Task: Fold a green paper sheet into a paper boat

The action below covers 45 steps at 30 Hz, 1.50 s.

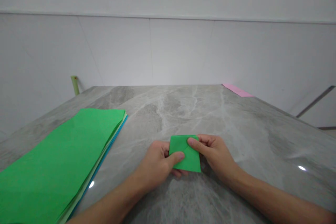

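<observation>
Between my two hands is a small square of folded green paper (190,162), held just over the grey marbled table. My left hand (160,162) grips its left side, thumb on the front face and fingers behind and below. At the upper right corner, my right hand (214,150) pinches the paper with the thumb on top and bent fingers at the far edge. A faint diagonal crease shows near the right thumb. The paper hides part of the fingers behind it.
A stack of large coloured paper sheets (68,147), green on top with blue beneath, lies at the left on the table (168,112). A pink sheet (237,90) rests at the far right edge. A light green post-like object (75,85) stands beyond the far left edge.
</observation>
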{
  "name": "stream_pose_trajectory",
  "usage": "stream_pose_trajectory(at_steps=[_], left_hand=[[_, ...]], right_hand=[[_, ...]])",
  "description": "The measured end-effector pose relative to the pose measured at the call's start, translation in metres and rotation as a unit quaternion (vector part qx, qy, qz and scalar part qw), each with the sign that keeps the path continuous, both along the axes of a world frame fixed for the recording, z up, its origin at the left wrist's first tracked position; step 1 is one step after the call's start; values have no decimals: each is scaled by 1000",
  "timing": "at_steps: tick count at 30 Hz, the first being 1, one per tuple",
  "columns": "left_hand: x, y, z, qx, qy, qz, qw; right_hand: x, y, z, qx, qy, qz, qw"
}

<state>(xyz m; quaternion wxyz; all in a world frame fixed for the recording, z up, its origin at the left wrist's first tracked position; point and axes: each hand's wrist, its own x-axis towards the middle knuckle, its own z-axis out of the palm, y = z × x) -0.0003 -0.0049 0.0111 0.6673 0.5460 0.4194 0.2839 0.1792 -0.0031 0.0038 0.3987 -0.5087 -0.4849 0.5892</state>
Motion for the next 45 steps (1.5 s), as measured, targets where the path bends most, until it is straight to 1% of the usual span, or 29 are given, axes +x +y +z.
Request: stream_pose_trajectory(at_steps=[3,6,8,10,12,16,18,20,23,25,27,28,30,31,33,34,35,36,37,39,42,45], left_hand=[[3,-1,0,8,-4,68,998],[2,1,-2,21,-2,103,994],[1,2,-4,16,-10,95,995],[0,2,-5,2,-22,73,997],[1,2,-6,-5,-29,69,997],[3,1,-4,3,-14,97,995],[2,0,-1,-5,-6,88,996],[1,-1,2,-19,-7,62,998],[-2,-2,2,-30,-14,9,999],[-3,-1,-1,5,-10,2,1000],[-4,2,-6,65,-5,44,997],[-5,3,-7,100,1,78,992],[-7,6,-9,192,32,141,971],[-8,7,-8,255,55,160,952],[-9,8,-6,395,95,175,897],[-9,7,-4,455,102,171,868],[-8,7,-3,501,102,164,843],[-8,7,-2,533,95,156,826],[-7,6,-1,551,84,149,817],[-5,6,0,558,64,141,816],[-4,5,0,534,34,138,833],[-5,3,1,488,28,138,862]], right_hand=[[-2,-1,1,-3,-18,22,1000],[-4,-3,2,-1,-60,46,997],[-3,-5,1,2,-70,50,996],[-3,-5,1,7,-68,43,997],[-3,-6,1,8,-58,48,997],[-4,-7,3,-11,-27,137,990],[-3,-6,3,-11,-26,154,988],[-2,-6,2,7,-34,123,992],[3,-3,-1,60,-58,67,994],[6,-2,-2,106,-96,58,988],[8,-1,0,181,-173,60,966],[9,0,3,234,-219,55,946],[9,0,8,354,-291,37,888],[9,0,11,408,-308,29,859],[6,-1,15,487,-311,21,816],[5,-1,17,509,-308,23,804],[4,-2,17,520,-307,27,796],[3,-3,17,525,-310,32,792],[2,-4,16,526,-313,35,790],[1,-6,15,525,-315,40,789],[0,-8,15,531,-298,44,792],[0,-8,16,522,-289,50,801]])
